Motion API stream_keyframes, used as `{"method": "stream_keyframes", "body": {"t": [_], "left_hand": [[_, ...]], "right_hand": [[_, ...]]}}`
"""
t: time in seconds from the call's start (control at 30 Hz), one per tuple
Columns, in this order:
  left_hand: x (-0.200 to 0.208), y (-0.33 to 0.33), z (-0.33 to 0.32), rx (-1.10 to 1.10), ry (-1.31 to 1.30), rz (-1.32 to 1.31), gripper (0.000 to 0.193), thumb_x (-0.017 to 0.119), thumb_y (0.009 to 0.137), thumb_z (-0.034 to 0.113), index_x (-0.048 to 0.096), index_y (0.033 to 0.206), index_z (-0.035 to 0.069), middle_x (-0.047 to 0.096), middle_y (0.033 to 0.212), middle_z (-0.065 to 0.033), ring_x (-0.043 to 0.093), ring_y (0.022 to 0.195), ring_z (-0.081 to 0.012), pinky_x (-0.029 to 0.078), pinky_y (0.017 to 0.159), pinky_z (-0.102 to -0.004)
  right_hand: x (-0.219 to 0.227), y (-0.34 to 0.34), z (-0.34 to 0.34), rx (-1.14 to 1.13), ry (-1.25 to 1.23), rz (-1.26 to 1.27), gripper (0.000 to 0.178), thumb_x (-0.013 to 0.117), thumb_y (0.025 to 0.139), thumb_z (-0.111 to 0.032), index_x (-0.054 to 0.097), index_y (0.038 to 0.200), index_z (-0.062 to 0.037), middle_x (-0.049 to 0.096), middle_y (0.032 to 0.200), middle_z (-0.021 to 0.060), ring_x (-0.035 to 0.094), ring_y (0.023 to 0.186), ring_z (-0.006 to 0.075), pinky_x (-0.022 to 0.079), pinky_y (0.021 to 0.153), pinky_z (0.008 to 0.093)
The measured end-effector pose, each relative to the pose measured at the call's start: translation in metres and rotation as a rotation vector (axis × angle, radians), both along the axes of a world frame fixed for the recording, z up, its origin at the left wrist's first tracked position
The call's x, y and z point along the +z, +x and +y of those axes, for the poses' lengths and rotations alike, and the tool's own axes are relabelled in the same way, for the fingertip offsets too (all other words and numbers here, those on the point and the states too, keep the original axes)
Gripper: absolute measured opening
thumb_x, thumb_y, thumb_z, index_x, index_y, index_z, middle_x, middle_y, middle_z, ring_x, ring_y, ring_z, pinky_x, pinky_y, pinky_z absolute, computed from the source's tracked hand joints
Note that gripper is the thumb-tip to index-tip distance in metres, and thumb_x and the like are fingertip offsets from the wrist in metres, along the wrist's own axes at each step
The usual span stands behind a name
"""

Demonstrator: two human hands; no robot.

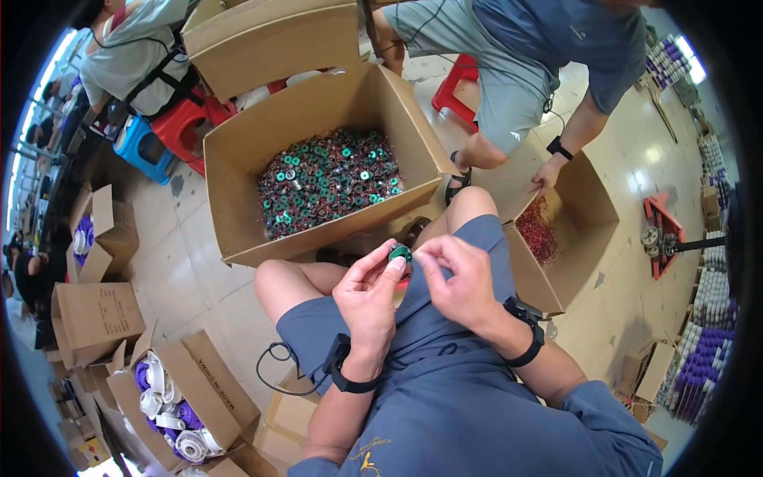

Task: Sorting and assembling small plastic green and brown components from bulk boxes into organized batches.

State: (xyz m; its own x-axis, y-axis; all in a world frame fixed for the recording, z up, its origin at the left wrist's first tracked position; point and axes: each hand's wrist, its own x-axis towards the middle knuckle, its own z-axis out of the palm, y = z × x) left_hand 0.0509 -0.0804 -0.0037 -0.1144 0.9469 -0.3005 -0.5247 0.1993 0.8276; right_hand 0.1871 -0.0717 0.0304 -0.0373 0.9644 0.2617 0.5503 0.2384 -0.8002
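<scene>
From my remote seat, I look down on a seated worker's lap: the left hand (367,298) pinches a small green ring-shaped coil (400,254) between thumb and fingertips, while the right hand (461,282) closes in just beside it, its thumb and forefinger drawn together at the coil's right edge. I cannot tell whether those right fingertips grip the coil itself or a fine strand coming off it. The coil sits above the knees, at the meeting point of both hands, its glossy green rim showing past the left fingertips.

Both wrists carry black bands, and a thin black cable (274,367) loops off the left one over blue-grey shorts of soft, matte cloth.

Directly ahead stands a large cardboard box (238,171), flaps up, its floor heaped with many like coils (327,181), green rings among dark coppery windings, a dense and glittering pile. Its near wall rises just beyond the knees, leaving only a narrow gap for the hands to move forward. To the right, a second open carton (592,226) holds a tangle of reddish wire scraps (537,230); another person's hand (548,173) rests on its rim, close to the worker's right knee.

To the left, smooth pale floor tiles (187,282) lie open beside the thigh. Lower left, a smaller box (208,380) holds white and purple rolls (171,405), well apart from the hands.
</scene>
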Motion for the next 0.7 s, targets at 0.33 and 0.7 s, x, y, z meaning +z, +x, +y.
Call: {"method": "stream_keyframes", "body": {"t": [0.33, 0.7], "left_hand": [[0.004, 0.002, 0.000, 0.048, 0.044, 0.117, 0.028, 0.065, 0.086, -0.006, 0.063, 0.115, -0.006, 0.070, 0.098, -0.0119, 0.068, 0.077, -0.0149, 0.059, 0.072, -0.0282], [0.011, 0.003, 0.003, 0.035, 0.019, 0.082, 0.029, 0.067, 0.086, -0.006, 0.063, 0.115, -0.008, 0.069, 0.102, -0.0124, 0.067, 0.086, -0.0136, 0.056, 0.080, -0.0259]], "right_hand": [[-0.003, -0.005, 0.007, -0.033, 0.019, -0.055, 0.008, 0.068, 0.085, -0.006, 0.063, 0.085, 0.0002, 0.064, 0.075, 0.0115, 0.067, 0.068, 0.0236, 0.054, 0.062, 0.0313], [-0.009, -0.015, 0.004, -0.094, 0.135, 0.018, 0.006, 0.065, 0.082, 0.000, 0.059, 0.081, -0.0012, 0.060, 0.071, 0.0132, 0.062, 0.062, 0.0297, 0.048, 0.054, 0.0366]]}}
